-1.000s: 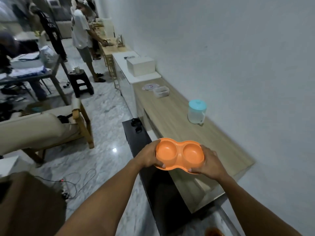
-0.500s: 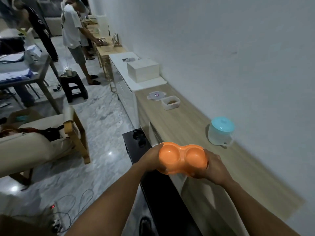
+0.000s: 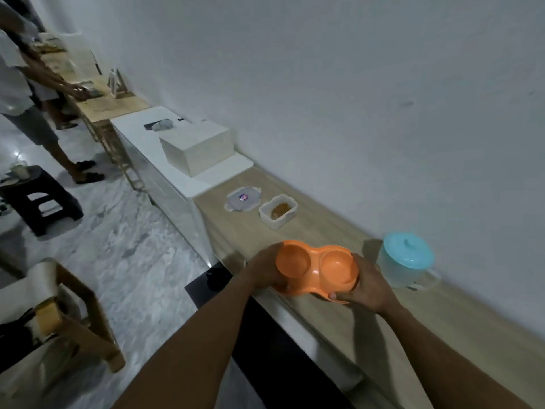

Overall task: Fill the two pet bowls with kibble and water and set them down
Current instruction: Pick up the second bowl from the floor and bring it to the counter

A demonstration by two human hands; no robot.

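Wood-grain counter (image 3: 324, 228) runs along a plain white wall (image 3: 354, 84), above a glossy marbled floor (image 3: 132, 255). Left grip (image 3: 265, 270) and right grip (image 3: 368, 287) each curl round one end of the orange double pet bowl (image 3: 317, 267). It is a smooth plastic moulding with two round wells, both empty, held over the counter's front edge. Contact with the surface cannot be determined.

Just right of the right grip stands a translucent jug (image 3: 407, 264) with a domed teal top.

Beyond both grips, well apart, sits an open rectangular tub (image 3: 274, 224) holding brown kibble (image 3: 280, 208). Its flat clear lid (image 3: 243, 199) lies just beside it on the left.

Farther beyond, a white box (image 3: 197, 149) rests on a white cabinet (image 3: 141, 131).

Far left of the left grip, a black stool (image 3: 41, 199) and a standing person (image 3: 17, 84) occupy the floor.
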